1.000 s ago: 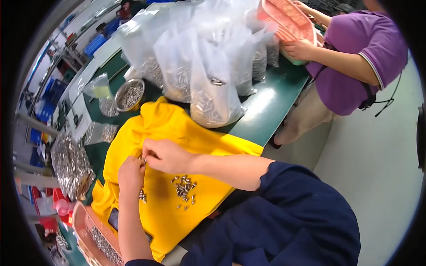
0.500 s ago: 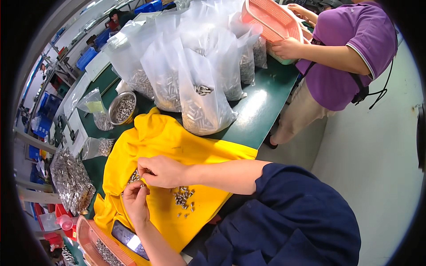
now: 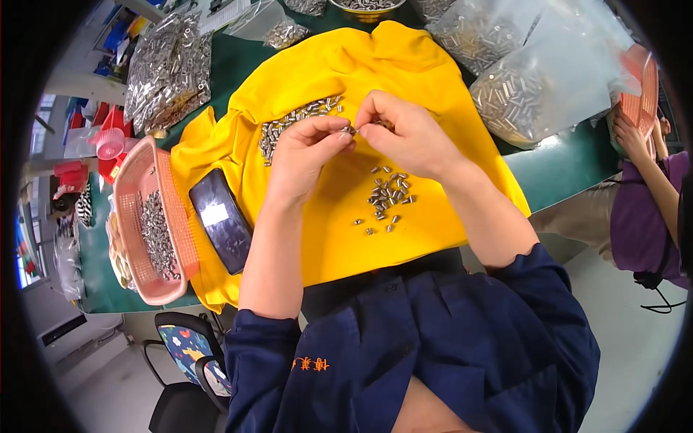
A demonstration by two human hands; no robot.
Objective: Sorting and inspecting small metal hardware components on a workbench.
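Note:
My left hand [image 3: 304,154] and my right hand [image 3: 404,133] meet fingertip to fingertip above a yellow cloth [image 3: 426,65], pinching a small metal part [image 3: 350,130] between them. Just below the hands lies a loose cluster of small metal screws [image 3: 388,196] on the cloth. A longer row of small metal cylinders [image 3: 292,123] lies on the cloth to the left of my left hand. A dark phone [image 3: 220,220] rests on the cloth's left edge, beside my left forearm.
A pink mesh basket [image 3: 130,189] holding metal parts stands left of the phone on the green table [image 3: 563,162]. Clear bags of metal parts [image 3: 520,94] lie at the upper right and upper left [image 3: 166,68]. Another person [image 3: 646,209] in purple holds a pink basket at right. A chair [image 3: 184,346] stands lower left.
The view has swung down and turned, so the cloth now fills the middle. Both hands stay together on a small part over the cloth; the neighbour moved to the right edge.

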